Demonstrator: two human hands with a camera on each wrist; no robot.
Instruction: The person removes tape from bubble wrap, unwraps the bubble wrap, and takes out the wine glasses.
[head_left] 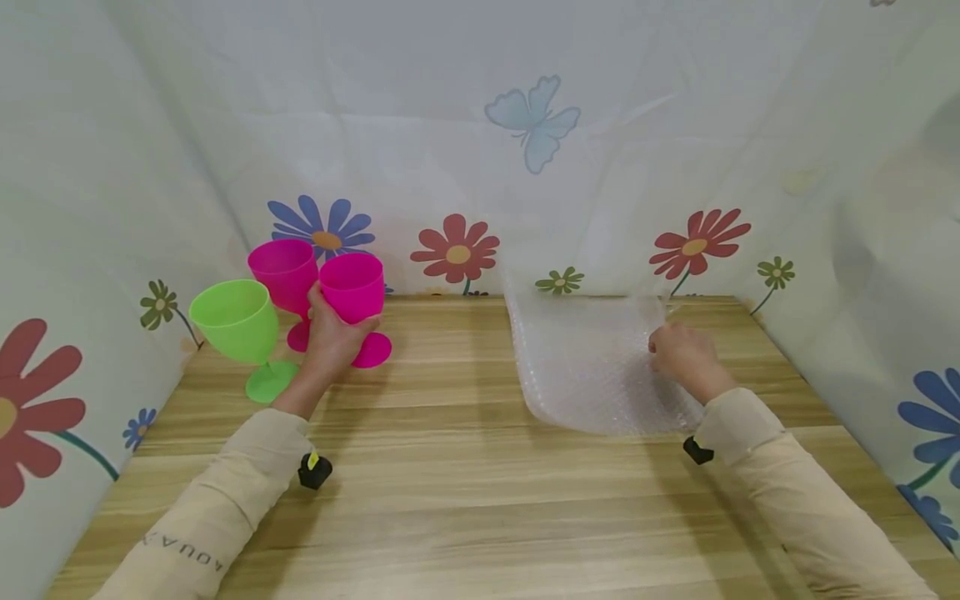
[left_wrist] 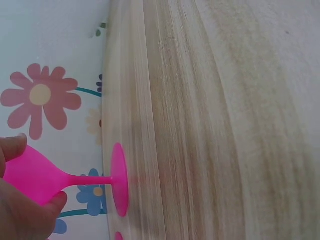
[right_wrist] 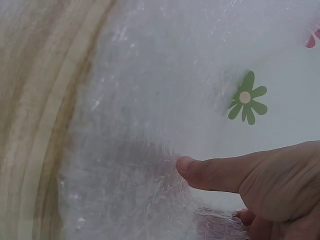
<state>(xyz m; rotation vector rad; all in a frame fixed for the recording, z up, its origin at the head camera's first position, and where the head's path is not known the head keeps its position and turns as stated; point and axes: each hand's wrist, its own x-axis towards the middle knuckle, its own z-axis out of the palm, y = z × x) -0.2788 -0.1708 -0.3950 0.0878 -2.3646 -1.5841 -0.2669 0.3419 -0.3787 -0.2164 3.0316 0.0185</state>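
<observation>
My left hand (head_left: 330, 333) grips the bowl of a pink plastic goblet (head_left: 352, 287), thumb on one side and fingers on the other. In the left wrist view, the foot of this pink goblet (left_wrist: 119, 180) is right at the tabletop. A second pink goblet (head_left: 285, 275) stands just behind and left of that hand, partly hidden by it. Left of both is an upright green goblet (head_left: 236, 321). At the right, my right hand (head_left: 686, 354) pinches the edge of clear bubble wrap (head_left: 592, 367). The right wrist view shows the thumb (right_wrist: 212, 172) lying over the wrap (right_wrist: 125, 150), most fingers hidden.
Everything is on a wood-grain table (head_left: 450, 500). A white curtain (head_left: 420, 150) printed with flowers and a butterfly encloses the table's back and sides. The bubble wrap's far end rises toward the back curtain.
</observation>
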